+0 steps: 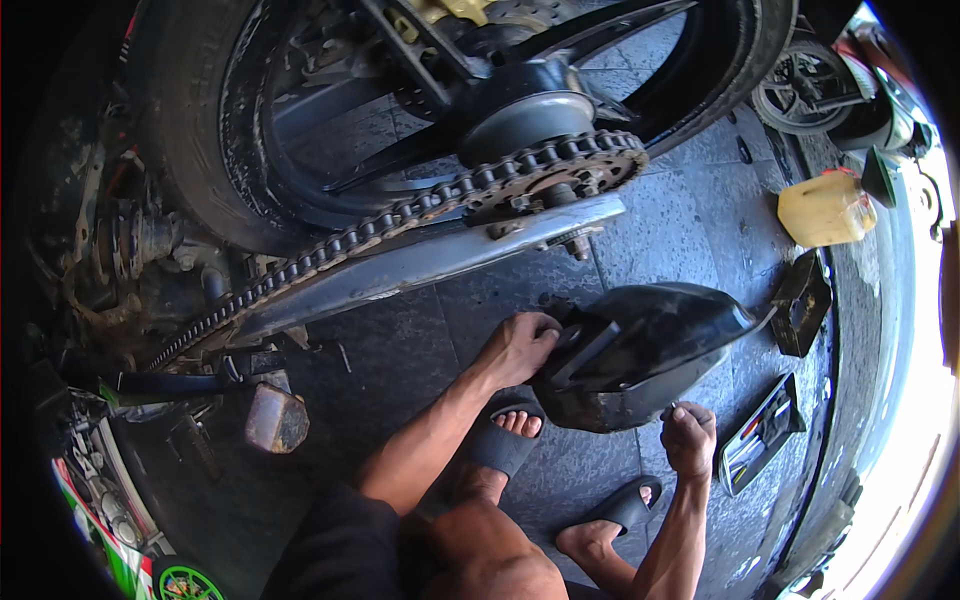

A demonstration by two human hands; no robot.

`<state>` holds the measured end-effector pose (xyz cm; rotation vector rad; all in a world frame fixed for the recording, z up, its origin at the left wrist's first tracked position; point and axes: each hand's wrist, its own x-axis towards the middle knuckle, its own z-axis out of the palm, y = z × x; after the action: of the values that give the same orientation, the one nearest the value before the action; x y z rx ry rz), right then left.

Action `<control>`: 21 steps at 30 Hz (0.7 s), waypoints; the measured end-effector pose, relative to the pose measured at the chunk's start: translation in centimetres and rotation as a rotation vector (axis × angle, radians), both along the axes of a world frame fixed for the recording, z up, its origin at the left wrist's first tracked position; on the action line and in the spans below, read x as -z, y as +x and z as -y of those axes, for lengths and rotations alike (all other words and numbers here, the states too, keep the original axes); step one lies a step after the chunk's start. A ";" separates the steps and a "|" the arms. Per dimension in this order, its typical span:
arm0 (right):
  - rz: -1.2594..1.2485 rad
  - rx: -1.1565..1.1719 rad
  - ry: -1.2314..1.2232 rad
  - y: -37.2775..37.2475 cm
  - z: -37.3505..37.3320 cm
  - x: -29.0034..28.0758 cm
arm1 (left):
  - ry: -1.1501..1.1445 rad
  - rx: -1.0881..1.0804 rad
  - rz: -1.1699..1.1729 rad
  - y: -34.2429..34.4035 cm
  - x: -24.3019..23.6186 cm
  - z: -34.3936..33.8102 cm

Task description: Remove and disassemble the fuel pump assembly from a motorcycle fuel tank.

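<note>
A glossy black tank-like part (645, 335) is held just above the floor by my feet. My left hand (517, 348) has its fingers curled on the bracket at the part's left end. My right hand (688, 435) is closed at the part's lower right edge; whatever small thing is between its fingers is too small to make out. Above them are a motorcycle's rear wheel (190, 130), its rusty sprocket (560, 190), the chain (330, 245) and the grey swingarm (370, 270). My sandalled feet (505, 450) are below the part.
A yellowish jug (815, 215) with a green funnel (876, 180) stands at the right, near a black pan (800, 310) and a tool tray (760, 435). Another wheel (800, 85) is at the upper right, green-and-white bodywork (95, 530) at the lower left. A dirty metal canister (275, 420) is at left.
</note>
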<state>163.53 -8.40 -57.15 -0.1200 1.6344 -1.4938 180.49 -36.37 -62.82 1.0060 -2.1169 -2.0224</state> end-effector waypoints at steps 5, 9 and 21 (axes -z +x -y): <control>0.033 -0.016 -0.011 -0.8 0.1 -0.5 | 0.032 -0.111 -0.014 1.2 -1.3 -0.4; 0.007 -0.102 0.074 -0.2 2.5 -2.4 | 0.202 -0.116 -0.068 2.0 -2.3 2.1; -0.015 -0.064 0.069 1.0 5.1 -4.0 | 0.322 -0.506 -0.282 3.4 -5.8 1.1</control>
<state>164.54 -13.48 -53.13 -0.1445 1.6768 -1.3894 183.88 -37.42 -57.04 1.0750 -1.2653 -2.1077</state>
